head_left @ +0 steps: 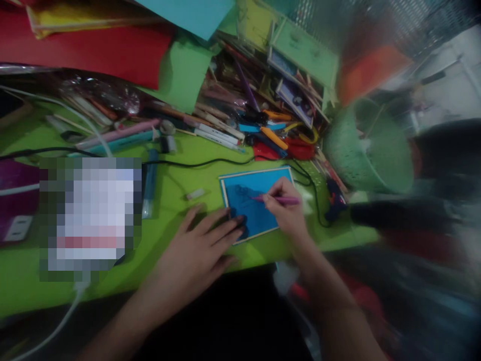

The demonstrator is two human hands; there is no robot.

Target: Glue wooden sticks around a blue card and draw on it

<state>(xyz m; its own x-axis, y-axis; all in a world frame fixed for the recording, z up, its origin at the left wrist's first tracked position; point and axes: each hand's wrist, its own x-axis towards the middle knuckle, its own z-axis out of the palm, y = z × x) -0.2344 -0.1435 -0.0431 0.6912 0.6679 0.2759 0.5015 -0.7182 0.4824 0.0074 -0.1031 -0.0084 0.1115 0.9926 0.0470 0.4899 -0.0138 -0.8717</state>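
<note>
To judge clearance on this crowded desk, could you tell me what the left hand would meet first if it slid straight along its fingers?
The left hand points up and right; its fingertips seem to touch the blue card, so that comes first. Beyond it, probably the right hand holding the pink pen.

This is a craft worktable. Sheets of red paper (93, 50), green paper (184, 72) and teal paper (191, 15) overlap at the back of the lime-green table (176, 180). Beside them are a heap of pens and pencils (218, 128), orange-handled pliers (274, 138) and a small green drawer unit (304, 50); a pink pen (283, 200) marks a blue card (250, 183).
</note>
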